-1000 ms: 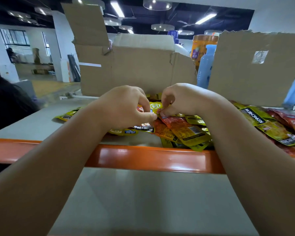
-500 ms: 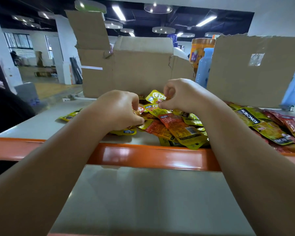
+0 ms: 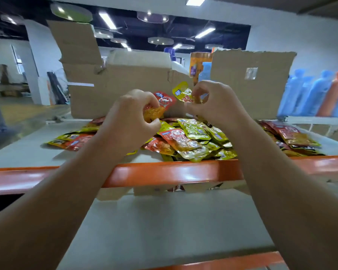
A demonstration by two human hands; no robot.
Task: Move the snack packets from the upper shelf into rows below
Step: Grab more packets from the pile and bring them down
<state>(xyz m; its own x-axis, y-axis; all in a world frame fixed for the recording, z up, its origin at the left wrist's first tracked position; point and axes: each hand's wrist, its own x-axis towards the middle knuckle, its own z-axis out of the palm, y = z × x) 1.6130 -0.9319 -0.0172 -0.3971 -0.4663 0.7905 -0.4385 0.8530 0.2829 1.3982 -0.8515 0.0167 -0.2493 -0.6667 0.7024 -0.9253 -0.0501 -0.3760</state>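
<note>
Cardboard box (image 3: 121, 88) on upper shelf (image 3: 27, 151), contents hidden. In front of box: my left hand (image 3: 129, 121) fingers clamped on red packet (image 3: 165, 100), right hand (image 3: 217, 106) fingers pinching yellow packet (image 3: 181, 92). Packet pile (image 3: 193, 139) beneath.

surface: pale grey orange-edged shelf board (image 3: 27, 152) | holds: heap of red and yellow foil snack packets (image 3: 193, 141) | rear: torn brown cardboard box (image 3: 121, 90), seemingly resting on it

Glossy red and yellow snack packets (image 3: 191, 141) heaped on the grey upper shelf (image 3: 18, 152), red packet (image 3: 165, 100) and yellow packet (image 3: 181, 92) aloft.
</note>
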